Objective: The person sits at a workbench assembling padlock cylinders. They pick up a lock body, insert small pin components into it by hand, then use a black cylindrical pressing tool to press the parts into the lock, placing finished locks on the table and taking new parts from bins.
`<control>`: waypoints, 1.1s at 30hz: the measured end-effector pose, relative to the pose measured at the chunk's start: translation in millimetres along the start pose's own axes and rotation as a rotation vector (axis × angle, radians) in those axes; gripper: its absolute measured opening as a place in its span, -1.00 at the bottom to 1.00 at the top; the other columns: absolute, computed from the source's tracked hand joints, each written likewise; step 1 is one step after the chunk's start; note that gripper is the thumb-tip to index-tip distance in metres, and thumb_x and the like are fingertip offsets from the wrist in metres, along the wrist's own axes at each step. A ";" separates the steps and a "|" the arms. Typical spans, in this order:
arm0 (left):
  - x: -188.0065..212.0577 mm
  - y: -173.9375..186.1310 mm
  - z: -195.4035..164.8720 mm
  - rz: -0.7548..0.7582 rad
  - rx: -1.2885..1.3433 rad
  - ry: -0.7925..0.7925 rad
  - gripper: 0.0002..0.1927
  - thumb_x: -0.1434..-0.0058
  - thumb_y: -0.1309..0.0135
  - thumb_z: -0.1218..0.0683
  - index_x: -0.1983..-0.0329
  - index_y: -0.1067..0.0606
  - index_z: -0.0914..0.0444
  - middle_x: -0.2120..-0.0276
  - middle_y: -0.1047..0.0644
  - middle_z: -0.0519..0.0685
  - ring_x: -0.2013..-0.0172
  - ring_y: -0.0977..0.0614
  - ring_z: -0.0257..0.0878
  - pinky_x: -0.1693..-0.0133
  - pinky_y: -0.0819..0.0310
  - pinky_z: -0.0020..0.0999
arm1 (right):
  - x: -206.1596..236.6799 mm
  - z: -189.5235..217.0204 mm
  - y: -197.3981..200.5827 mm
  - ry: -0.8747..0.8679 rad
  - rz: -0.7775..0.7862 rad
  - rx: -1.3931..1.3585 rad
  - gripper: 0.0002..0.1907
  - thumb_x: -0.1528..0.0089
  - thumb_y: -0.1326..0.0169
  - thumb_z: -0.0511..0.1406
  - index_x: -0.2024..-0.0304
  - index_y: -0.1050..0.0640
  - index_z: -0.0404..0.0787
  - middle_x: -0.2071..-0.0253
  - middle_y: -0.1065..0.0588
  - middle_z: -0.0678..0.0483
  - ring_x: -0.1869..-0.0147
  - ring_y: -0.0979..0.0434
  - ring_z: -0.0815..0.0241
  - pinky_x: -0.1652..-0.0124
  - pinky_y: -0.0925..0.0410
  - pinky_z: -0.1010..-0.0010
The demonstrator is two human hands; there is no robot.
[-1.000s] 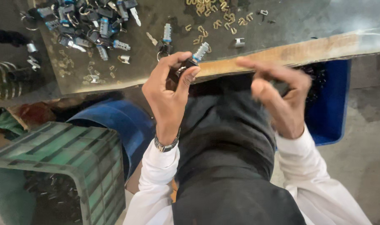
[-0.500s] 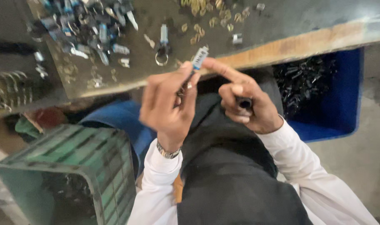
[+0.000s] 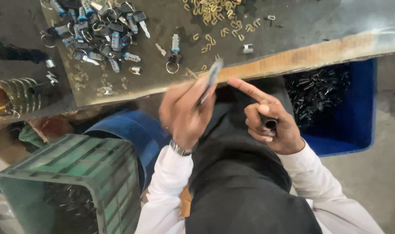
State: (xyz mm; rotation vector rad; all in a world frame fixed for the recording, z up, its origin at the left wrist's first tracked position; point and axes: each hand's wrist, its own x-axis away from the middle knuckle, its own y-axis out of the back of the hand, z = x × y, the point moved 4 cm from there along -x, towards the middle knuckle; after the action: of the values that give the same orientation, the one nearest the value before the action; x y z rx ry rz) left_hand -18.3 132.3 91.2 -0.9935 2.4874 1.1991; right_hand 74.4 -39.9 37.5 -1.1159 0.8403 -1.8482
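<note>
Gripping a blurred lock cylinder [image 3: 209,81] just off the table's [image 3: 292,58] front edge, the left hand [image 3: 184,115] works; the right hand [image 3: 269,123] closes on a dark part [image 3: 269,124]. Many locks [image 3: 97,30] remain piled at the far left corner.

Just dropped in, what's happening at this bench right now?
A person in white sleeves works over the edge of a workbench. The left hand holds up a slim lock cylinder, blurred. The right hand grips a small dark part, forefinger extended. A pile of keyed cylinders and brass clips lie on the bench; a blue bin of dark parts sits below.
</note>
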 end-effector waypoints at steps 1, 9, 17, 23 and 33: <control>1.0 -4.1 2.3 0.024 -0.038 -0.008 -0.73 -0.28 -0.37 0.18 -0.01 -0.58 0.23 0.18 -0.60 0.00 0.19 -0.62 -0.11 0.07 -0.48 -0.26 | 1.4 -0.9 2.3 -0.006 -0.016 -0.012 -0.04 -0.27 -0.12 -0.16 -0.58 -0.02 -0.38 0.64 -0.20 0.22 0.68 -0.05 0.47 0.68 -0.04 0.64; -11.1 -8.9 -14.5 -0.032 -0.255 -0.080 -0.72 -0.18 -0.36 0.13 0.06 -0.58 0.14 0.23 -0.59 -0.12 0.09 -0.58 -0.11 -0.09 -0.23 -0.06 | 2.5 -4.0 3.5 -0.013 0.008 0.048 -0.10 -0.28 -0.09 -0.13 -0.54 -0.09 -0.39 0.63 -0.19 0.21 0.69 -0.01 0.45 0.68 0.00 0.62; -12.1 -3.1 -16.9 -0.007 -0.199 -0.067 -0.75 -0.25 -0.37 0.13 0.03 -0.60 0.15 0.21 -0.57 -0.14 0.04 -0.50 -0.24 -0.13 -0.21 -0.17 | -2.2 -4.8 4.6 -0.010 -0.043 0.071 -0.16 -0.29 -0.05 -0.12 -0.50 -0.14 -0.41 0.64 -0.16 0.22 0.68 0.01 0.47 0.68 0.02 0.63; -16.3 -9.4 -13.5 0.045 -0.190 -0.023 -0.76 -0.22 -0.35 0.15 0.06 -0.62 0.21 0.18 -0.60 -0.09 0.07 -0.55 -0.19 -0.12 -0.20 -0.17 | -3.5 -4.0 0.5 0.008 0.024 0.066 -0.14 -0.32 -0.07 -0.13 -0.54 -0.11 -0.39 0.63 -0.18 0.21 0.65 -0.01 0.47 0.66 0.00 0.64; 3.1 4.3 -24.5 -0.101 -0.130 -0.094 -0.74 -0.25 -0.38 0.18 0.05 -0.58 0.18 0.20 -0.57 -0.12 0.16 -0.55 -0.18 -0.04 -0.27 -0.19 | -9.6 -4.0 -7.8 -0.078 0.163 -0.276 -0.07 -0.32 -0.07 -0.21 -0.61 0.07 -0.31 0.58 -0.20 0.19 0.65 -0.08 0.44 0.65 -0.09 0.65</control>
State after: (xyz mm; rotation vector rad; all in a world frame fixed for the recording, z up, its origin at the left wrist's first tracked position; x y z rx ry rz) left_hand -20.9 114.3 108.3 -1.0554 2.2845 1.3574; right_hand 71.2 -27.3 38.8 -1.2392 1.1307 -1.5779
